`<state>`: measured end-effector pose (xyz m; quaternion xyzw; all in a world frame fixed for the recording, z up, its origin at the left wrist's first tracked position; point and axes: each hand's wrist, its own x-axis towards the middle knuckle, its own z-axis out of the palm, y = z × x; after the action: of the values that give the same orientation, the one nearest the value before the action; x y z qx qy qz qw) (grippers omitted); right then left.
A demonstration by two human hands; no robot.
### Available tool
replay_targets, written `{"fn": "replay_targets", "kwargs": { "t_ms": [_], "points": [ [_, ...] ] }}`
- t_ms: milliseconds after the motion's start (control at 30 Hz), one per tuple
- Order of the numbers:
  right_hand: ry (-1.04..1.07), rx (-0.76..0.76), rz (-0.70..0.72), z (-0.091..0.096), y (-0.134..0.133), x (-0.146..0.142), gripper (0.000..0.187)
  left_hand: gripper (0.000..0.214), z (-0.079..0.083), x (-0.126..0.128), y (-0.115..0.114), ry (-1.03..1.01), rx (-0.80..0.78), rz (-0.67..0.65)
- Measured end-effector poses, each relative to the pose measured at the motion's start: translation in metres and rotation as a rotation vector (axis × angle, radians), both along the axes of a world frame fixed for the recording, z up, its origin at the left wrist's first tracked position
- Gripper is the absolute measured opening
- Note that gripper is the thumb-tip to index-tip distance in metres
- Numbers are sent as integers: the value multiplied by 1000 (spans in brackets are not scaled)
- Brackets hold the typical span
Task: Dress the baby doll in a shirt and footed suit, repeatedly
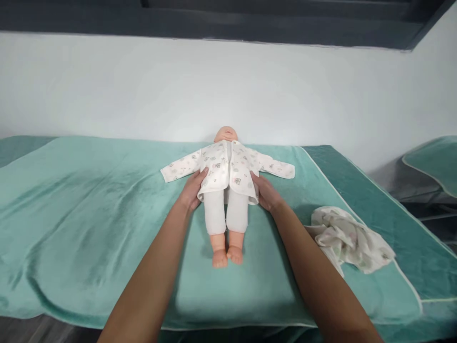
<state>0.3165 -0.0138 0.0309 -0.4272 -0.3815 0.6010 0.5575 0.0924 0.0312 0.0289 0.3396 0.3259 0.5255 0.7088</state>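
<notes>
A baby doll [215,214] lies on its back on a green blanket, with its feet toward me. It wears a white printed jacket [216,164] that hangs open down the front, both sleeves spread outward. The doll's legs are white cloth, ending in bare plastic feet. At the left side of its waist, my left hand [193,188] is closed, thumb over the jacket. My right hand [266,191] grips the opposite side in the same way. The fingers of both hands are partly hidden beneath the doll and jacket.
A crumpled white printed cloth [352,238] lies on the green blanket [107,228] to the right of my right forearm. The white wall [143,85] rises behind the doll's head. Another green-covered surface [435,159] stands at the far right.
</notes>
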Motion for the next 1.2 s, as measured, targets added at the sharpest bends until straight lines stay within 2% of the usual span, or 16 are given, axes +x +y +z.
{"fn": "replay_targets", "kwargs": {
  "t_ms": [100, 200, 267, 367, 467, 533, 567, 633, 700, 767, 833, 900, 1033, 1133, 1200],
  "points": [
    [22, 28, -21, 2, -5, 1, 41, 40, 1, -2, -13, 29, 38, -22],
    [9, 72, -118, 4, -27, -2, 35, 42, 2, -10, -30, 46, 30, -39],
    [6, 91, -184, 3, -51, -5, 32, 43, 2, -17, -42, 46, 17, -20],
    [-68, 108, -276, -1, -106, -7, 34, 41, 1, -30, -64, 52, 22, 28],
    [-529, 205, -381, -2, -174, 1, 33, 39, -4, -43, -90, 78, 75, 51],
    [-808, 311, -388, 3, -219, 17, 29, 38, -8, -51, -108, 131, 126, 75],
    [-926, 379, -441, 6, -239, 29, 24, 37, -11, -55, -118, 168, 152, 93],
    [-1138, 465, -645, 13, -269, 58, 18, 37, -15, -62, -135, 248, 198, 137],
    [-1308, 386, -869, 16, -285, 93, 23, 39, -18, -67, -151, 326, 223, 181],
    [-1344, 160, -942, 15, -287, 125, 37, 39, -19, -68, -166, 413, 226, 199],
    [-1239, -59, -857, 12, -280, 148, 48, 37, -18, -64, -179, 512, 241, 182],
    [-1136, -166, -793, 11, -267, 158, 51, 34, -16, -58, -192, 610, 310, 122],
    [-894, -192, -785, 21, -234, 148, 49, 30, -3, -45, -207, 719, 487, 16],
    [-645, -176, -545, 46, -211, 124, 42, 30, 22, -44, -209, 769, 487, -9],
    [-590, -82, -402, 75, -200, 100, 39, 28, 49, -44, -208, 795, 477, -26]
  ]
}}
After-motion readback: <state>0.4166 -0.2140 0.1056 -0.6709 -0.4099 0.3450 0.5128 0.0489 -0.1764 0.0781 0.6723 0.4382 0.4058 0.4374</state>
